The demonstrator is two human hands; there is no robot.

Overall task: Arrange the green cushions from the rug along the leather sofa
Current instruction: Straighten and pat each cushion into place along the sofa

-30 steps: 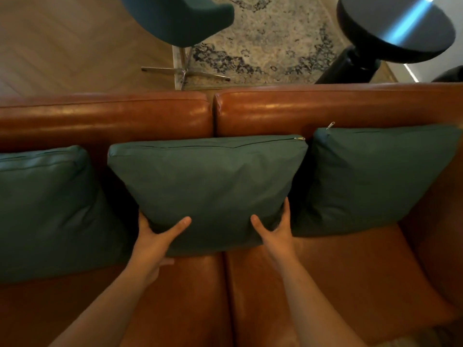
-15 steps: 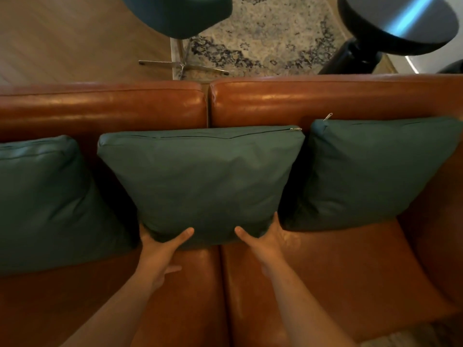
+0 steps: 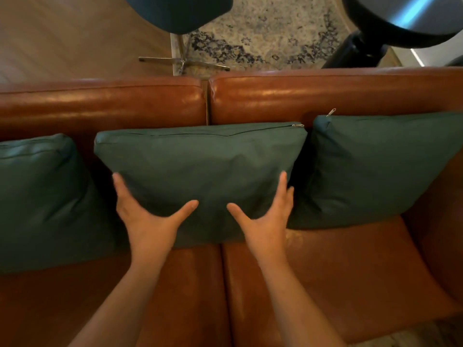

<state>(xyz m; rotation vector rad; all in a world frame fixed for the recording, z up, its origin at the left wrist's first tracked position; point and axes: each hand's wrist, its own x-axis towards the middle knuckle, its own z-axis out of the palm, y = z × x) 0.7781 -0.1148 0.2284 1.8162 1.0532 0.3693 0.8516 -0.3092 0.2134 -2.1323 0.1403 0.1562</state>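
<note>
Three green cushions are leaning in a row against the backrest of the leather sofa (image 3: 325, 271). Middle cushion (image 3: 200, 161) is standing at the seat's back edge, over the seam between the two seat pads, zipper edge up. Left cushion (image 3: 42, 196) is sitting toward the sofa's left end, right cushion (image 3: 375, 169) toward the right end, each just beside the middle one. Left hand (image 3: 147, 221) is cupping the middle cushion's lower left corner, fingers straight along its side, thumb spread across the front, nothing clenched. Right hand (image 3: 265, 221) is mirroring this at the lower right corner, likewise released and flat. Beyond the backrest a patterned rug (image 3: 263, 33) is lying under a chair (image 3: 180, 11).
</note>
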